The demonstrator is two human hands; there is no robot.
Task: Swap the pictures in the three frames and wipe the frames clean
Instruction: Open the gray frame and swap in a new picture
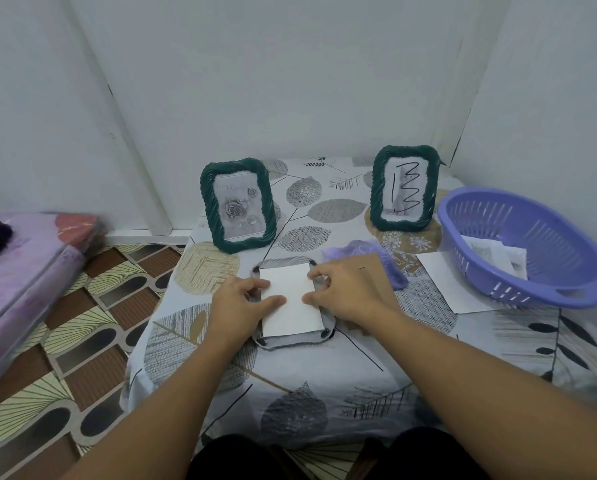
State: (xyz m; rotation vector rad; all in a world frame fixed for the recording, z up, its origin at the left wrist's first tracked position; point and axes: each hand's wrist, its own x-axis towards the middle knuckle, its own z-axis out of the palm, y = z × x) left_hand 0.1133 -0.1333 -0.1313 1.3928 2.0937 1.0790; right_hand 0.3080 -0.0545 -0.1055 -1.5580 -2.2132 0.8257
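White paper (292, 299) lies on the back of the third frame (292, 336), which is face down on the table just in front of me. My left hand (241, 299) rests on the paper's left edge, thumb pressing flat on the sheet and fingers curled at the frame's side; my right hand (338, 289) does the same on the right edge, fingertips nipping the border. I judge I am seating this picture into the open back, so the swap on this frame is midway. The brown backing board (376, 271) lies beside my right hand, not yet refitted. Two green rope-trimmed frames stand upright farther back: the left one (238, 206) shows a rose print, the right one (406, 188) a sheet with black marker strokes. Whether those two are already swapped I cannot tell. The purple cloth (359, 249) lies bunched behind the board, so wiping seems left to do. A lilac plastic basket (518, 251) at the right holds more prints, with a loose white sheet (449, 285) beside it. The leaf-patterned tablecloth (324, 393) covers a small table set in a corner of pale walls, over a patterned floor (82, 341).
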